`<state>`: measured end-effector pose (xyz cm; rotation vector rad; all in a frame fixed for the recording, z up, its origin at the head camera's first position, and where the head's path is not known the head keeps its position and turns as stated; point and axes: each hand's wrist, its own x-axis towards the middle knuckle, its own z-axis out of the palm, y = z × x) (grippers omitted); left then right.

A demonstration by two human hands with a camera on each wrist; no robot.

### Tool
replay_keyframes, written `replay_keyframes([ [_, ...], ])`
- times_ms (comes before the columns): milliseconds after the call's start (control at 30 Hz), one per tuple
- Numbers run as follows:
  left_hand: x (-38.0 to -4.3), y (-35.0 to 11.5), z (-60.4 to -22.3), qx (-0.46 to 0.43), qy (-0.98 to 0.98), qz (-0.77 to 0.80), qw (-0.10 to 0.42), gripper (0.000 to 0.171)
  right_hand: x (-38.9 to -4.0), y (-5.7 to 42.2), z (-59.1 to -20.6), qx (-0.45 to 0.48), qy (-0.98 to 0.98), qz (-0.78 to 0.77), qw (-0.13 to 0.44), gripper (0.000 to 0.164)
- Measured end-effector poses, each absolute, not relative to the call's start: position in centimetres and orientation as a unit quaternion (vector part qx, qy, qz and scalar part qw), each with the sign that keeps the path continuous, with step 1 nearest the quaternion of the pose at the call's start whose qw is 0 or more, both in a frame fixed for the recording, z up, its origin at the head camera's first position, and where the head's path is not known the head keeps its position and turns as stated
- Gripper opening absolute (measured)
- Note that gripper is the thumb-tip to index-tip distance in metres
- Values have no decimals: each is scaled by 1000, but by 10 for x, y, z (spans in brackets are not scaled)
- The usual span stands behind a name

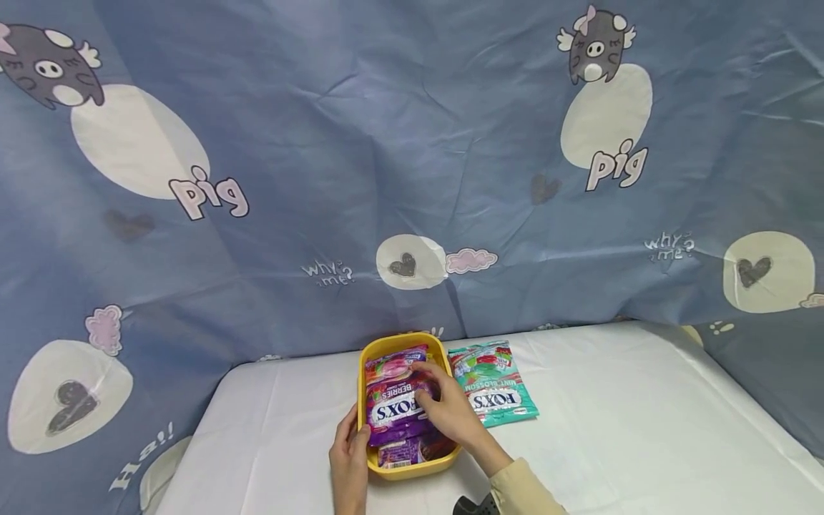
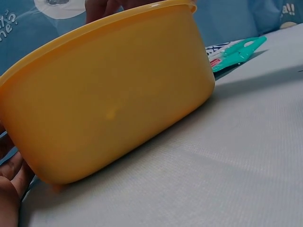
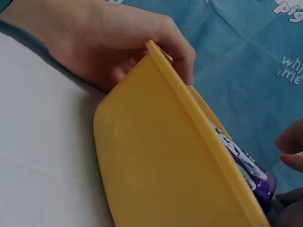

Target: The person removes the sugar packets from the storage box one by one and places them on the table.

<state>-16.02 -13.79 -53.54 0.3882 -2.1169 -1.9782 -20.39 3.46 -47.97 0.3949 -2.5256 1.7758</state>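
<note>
A yellow plastic basin stands on the white table, filled with packets. On top lies a purple Fox's Berries candy bag, its lettering upside down in the head view. My left hand grips the basin's left side, thumb over the rim and fingers against the outer wall. Over the basin's right side reaches my right hand; its thumb and forefinger are spread apart and rest on the purple bag. Its other fingers are partly hidden in the head view. A pink-purple packet and a dark purple packet show beneath.
To the basin's right a green Fox's Mint Blossom bag lies flat on the white-covered table. A blue pig-print curtain hangs right behind the table. A black object sits by the right sleeve.
</note>
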Motion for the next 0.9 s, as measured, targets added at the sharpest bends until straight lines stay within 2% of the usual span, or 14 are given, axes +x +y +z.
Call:
replay_keyframes([
  [233, -160, -137, -536, 138, -722, -670, 103, 48, -204, 36, -482, 128, -782, 609, 15, 38],
  [400, -162, -138, -536, 141, -729, -661, 106, 48, -209, 38, -481, 121, -779, 616, -6, 35],
  [667, -164, -140, -534, 155, -733, -657, 88, 49, -208, 37, -480, 144, -809, 567, -52, 45],
  [900, -164, -139, -536, 151, -732, -659, 91, 49, -207, 39, -481, 146, -816, 557, -52, 48],
])
